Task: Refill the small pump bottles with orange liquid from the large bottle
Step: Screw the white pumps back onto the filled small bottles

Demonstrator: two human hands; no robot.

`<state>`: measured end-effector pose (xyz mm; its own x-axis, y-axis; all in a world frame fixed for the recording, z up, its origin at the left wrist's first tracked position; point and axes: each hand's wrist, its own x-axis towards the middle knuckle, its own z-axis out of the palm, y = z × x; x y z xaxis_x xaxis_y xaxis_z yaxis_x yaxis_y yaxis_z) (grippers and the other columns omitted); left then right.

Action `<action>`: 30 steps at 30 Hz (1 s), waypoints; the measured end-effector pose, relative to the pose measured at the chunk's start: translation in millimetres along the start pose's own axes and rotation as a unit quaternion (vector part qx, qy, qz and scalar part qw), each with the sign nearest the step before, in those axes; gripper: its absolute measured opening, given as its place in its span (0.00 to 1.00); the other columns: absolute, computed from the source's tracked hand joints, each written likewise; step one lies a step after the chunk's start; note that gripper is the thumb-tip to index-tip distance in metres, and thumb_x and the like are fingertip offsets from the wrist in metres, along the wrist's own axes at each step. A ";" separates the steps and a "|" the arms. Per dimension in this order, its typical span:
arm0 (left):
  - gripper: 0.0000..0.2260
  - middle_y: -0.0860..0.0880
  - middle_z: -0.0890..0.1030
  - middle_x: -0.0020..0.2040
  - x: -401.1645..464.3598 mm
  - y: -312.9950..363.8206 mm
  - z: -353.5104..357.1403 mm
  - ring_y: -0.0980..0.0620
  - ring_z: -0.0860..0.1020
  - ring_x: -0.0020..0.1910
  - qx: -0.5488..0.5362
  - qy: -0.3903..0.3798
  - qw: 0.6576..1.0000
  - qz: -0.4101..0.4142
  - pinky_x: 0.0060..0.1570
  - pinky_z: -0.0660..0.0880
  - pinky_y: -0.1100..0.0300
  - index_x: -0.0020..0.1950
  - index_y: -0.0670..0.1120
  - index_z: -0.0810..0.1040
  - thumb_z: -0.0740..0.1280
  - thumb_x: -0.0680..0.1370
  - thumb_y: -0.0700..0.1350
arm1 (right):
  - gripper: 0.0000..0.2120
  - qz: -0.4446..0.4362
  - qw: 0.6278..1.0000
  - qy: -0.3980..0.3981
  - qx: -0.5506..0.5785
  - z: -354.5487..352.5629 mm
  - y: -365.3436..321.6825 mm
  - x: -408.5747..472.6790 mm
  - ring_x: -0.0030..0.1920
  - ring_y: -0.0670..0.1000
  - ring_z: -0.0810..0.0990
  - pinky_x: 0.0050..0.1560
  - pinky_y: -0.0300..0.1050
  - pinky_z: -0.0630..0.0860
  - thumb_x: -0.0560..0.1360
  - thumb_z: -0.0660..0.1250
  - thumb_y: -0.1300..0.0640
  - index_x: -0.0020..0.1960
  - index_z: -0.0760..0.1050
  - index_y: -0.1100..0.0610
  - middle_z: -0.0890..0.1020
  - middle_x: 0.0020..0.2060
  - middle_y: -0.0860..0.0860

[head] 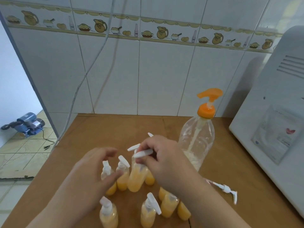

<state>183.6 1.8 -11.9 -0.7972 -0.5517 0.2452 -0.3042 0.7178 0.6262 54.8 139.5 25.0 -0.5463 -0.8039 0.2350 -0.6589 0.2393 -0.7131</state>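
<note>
Several small clear pump bottles [122, 177] holding orange liquid stand clustered on the brown table [115, 129]. My right hand [164, 163] pinches the white pump head [142, 153] on one small bottle [136, 178] in the middle of the cluster. My left hand [97, 168] hovers just left of that bottle with fingers spread and thumb near a neighbouring bottle, holding nothing. The large clear bottle [197, 140] with an orange pump [208, 102] stands upright behind my right hand, nearly drained. A loose white pump [225, 189] lies on the table to the right.
A white appliance [276, 112] fills the right side of the table. A tiled wall [148, 71] rises behind, with a grey cable [92, 66] hanging down it. To the left the table edge drops to a tiled floor with a blue water pump [28, 123].
</note>
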 end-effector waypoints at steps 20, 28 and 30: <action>0.17 0.62 0.70 0.56 50.3 31.8 27.0 0.63 0.72 0.53 0.099 -0.136 0.985 0.032 0.51 0.69 0.70 0.64 0.58 0.69 0.65 0.77 0.49 | 0.08 0.093 0.974 0.206 -0.001 -65.4 22.4 -51.5 0.43 0.41 0.76 0.39 0.29 0.73 0.72 0.65 0.53 0.47 0.76 0.40 0.79 0.43 0.38; 0.26 0.50 0.76 0.54 90.5 61.2 86.4 0.52 0.75 0.42 0.221 -0.390 0.893 -0.037 0.41 0.76 0.59 0.70 0.49 0.65 0.68 0.74 0.51 | 0.11 0.379 0.887 0.035 -0.261 -48.1 178.3 -81.5 0.50 0.50 0.76 0.49 0.44 0.73 0.77 0.60 0.57 0.57 0.75 0.49 0.75 0.45 0.46; 0.25 0.48 0.77 0.48 94.0 62.4 95.9 0.51 0.76 0.40 0.247 -0.403 0.880 -0.043 0.35 0.73 0.61 0.70 0.46 0.66 0.68 0.75 0.49 | 0.16 0.335 0.906 -0.012 -0.257 -35.3 193.0 -87.1 0.52 0.47 0.72 0.49 0.40 0.70 0.77 0.59 0.59 0.61 0.72 0.46 0.71 0.45 0.41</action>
<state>39.7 35.4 -20.8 -0.8110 -0.2748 -0.5165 -0.4121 0.8950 0.1708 -43.0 274.9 -109.7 -0.9059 -0.3938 -0.1558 -0.3398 0.8954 -0.2877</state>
